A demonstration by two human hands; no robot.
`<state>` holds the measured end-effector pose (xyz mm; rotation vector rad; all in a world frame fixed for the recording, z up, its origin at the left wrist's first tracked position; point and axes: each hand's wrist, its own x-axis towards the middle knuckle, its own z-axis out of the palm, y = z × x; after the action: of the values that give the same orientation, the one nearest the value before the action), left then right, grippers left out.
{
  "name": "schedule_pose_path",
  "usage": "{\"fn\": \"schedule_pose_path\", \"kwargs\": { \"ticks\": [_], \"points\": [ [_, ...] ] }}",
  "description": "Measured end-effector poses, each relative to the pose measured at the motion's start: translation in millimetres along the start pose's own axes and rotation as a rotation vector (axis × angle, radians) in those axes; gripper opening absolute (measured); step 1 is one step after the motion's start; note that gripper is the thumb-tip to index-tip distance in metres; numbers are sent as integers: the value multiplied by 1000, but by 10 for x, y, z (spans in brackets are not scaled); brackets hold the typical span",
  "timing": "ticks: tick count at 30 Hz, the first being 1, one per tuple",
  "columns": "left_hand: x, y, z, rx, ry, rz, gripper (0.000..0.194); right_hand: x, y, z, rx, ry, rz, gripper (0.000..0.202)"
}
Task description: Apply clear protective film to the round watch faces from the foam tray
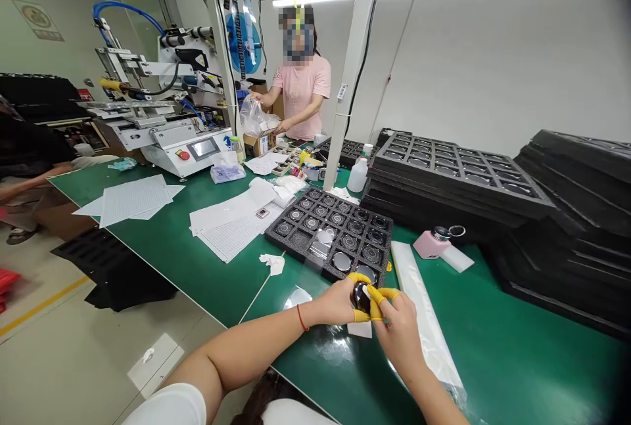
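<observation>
Yellow finger cots cover several fingertips of both hands. My left hand (345, 301) grips a small round black part (361, 297) with a shiny surface, just in front of the foam tray. Against the same part, my right hand (392, 310) pinches something small and white, perhaps a wipe. The black foam tray (300, 246) holds rows of round dark parts, and one pocket at its left front has no part in it. Beneath my hands a white piece (360, 329) lies on the green table (315, 359).
Stacked black trays (419, 198) stand at the right, near a pink bottle (432, 243) and a long white packet (421, 307). Papers (231, 221) and a machine (182, 149) are at the left. Across the table, a person (302, 93) handles a plastic bag.
</observation>
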<state>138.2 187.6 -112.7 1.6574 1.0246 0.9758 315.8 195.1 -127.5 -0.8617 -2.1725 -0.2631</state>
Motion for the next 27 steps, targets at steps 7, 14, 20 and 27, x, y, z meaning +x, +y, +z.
{"fn": "schedule_pose_path", "kwargs": {
  "ticks": [7,14,20,27],
  "points": [
    [-13,-20,11,29,-4,0,68,-25,12,29,9,11,10,13],
    [-14,-32,19,68,-25,-13,68,-37,-12,34,29,15,30,18],
    [-13,-20,46,58,-49,-29,70,4,-89,-5,28,37,13,22],
    [-22,17,54,50,-72,-23,55,-17,-44,24,40,45,87,19]
  ]
}}
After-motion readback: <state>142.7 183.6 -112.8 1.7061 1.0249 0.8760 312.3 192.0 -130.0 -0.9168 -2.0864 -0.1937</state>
